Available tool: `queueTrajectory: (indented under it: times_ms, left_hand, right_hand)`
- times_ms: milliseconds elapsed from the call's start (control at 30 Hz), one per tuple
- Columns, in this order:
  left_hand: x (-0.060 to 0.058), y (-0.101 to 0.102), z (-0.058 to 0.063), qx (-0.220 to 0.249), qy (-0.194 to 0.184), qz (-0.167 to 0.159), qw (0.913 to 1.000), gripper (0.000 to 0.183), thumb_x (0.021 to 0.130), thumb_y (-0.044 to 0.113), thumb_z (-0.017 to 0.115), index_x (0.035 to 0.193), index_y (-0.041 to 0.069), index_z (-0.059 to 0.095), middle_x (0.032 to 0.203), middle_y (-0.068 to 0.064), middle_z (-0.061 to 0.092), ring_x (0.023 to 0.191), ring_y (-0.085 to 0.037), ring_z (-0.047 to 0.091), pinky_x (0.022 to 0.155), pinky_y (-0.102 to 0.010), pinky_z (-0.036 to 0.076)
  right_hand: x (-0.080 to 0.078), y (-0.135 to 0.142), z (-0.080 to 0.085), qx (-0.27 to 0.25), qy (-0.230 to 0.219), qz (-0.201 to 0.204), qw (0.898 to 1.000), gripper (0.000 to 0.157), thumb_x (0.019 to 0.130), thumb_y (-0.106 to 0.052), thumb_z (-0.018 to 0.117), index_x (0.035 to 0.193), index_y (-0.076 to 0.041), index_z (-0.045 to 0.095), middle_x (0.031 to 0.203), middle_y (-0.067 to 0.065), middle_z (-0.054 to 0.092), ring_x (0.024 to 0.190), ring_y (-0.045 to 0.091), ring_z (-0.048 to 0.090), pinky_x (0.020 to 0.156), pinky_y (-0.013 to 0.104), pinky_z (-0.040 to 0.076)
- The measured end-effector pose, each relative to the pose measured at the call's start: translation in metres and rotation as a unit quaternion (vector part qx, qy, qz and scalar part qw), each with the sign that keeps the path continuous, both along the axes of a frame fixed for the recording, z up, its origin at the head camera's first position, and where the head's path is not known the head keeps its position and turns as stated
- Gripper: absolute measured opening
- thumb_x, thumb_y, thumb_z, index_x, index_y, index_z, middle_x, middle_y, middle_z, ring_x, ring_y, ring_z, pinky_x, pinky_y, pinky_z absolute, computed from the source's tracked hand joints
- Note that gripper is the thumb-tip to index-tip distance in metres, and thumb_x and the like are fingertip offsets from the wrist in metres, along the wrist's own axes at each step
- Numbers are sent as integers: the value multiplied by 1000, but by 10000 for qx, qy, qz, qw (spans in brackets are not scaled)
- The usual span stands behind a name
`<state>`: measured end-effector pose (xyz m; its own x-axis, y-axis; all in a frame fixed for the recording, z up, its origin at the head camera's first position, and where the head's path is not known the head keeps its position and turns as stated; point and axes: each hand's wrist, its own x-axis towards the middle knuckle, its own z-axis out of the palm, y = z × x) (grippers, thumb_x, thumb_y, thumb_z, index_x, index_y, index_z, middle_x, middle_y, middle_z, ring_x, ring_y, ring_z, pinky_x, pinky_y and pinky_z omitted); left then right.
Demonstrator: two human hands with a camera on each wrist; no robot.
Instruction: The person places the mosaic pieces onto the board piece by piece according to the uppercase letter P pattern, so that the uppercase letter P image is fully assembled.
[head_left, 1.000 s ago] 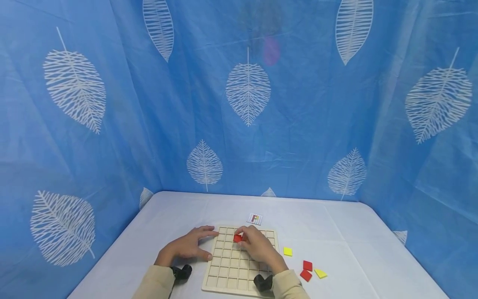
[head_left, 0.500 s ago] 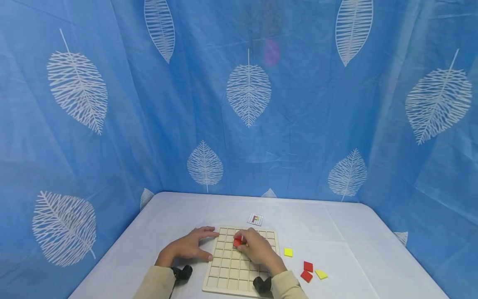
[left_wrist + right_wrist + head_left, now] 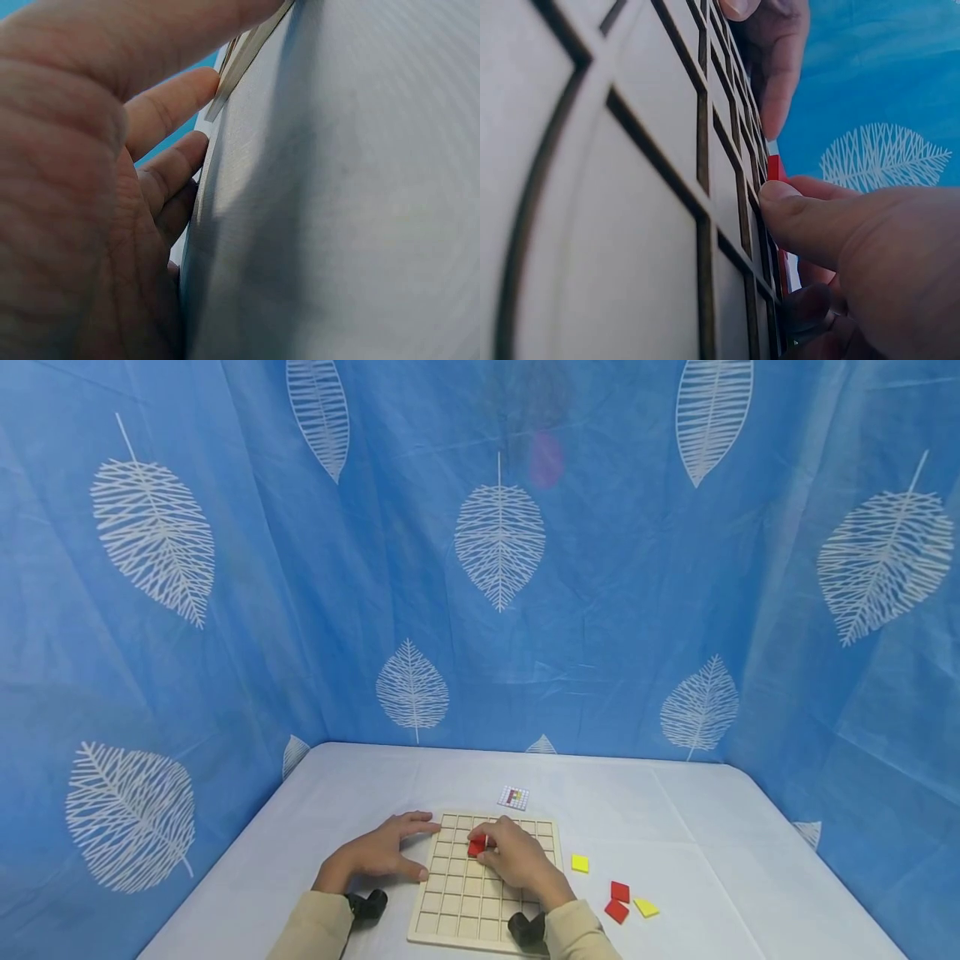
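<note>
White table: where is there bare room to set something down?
The white table is bare between the pattern card and blue curtain, and right of the loose tiles. It's crowded around the grid board: left hand at its edge, right hand pinching a red tile.

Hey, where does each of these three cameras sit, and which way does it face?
Head: worn on the head, facing forward and down at the board, table and blue curtain; left hand, right hand and sleeves show.
Left wrist: on that wrist, looking along the fingers, low over the table, toward the board's edge; only the left hand shows.
Right wrist: on that wrist, looking low across the board toward the curtain; right hand at a red tile, left hand beyond.
Shared: head and right wrist show both hands.
</note>
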<state>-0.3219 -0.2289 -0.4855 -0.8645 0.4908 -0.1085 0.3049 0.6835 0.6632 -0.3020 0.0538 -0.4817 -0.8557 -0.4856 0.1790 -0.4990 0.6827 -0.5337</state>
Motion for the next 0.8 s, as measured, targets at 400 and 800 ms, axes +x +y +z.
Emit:
queueTrajectory:
  times_ms: [400,800]
  left_hand:
    - [-1,0,0,-14,12,26,10000,81,76,50,82,147,28,51,162,-7,33,151,-43,23,113,-76,20]
    - [0,1,0,-61,-18,142,9999,80,74,51,83,146,33,53,162,-5,33,151,-42,23,112,-76,20]
  right_hand:
    - [-1,1,1,96,-74,97,9999,27,92,-22,73,119,-23,73,92,-5,60,75,5,52,63,26,44]
    - [-1,2,1,116,-120,98,9998,29,92,-21,72,121,-24,74,89,-8,59,72,5,47,61,25,41]
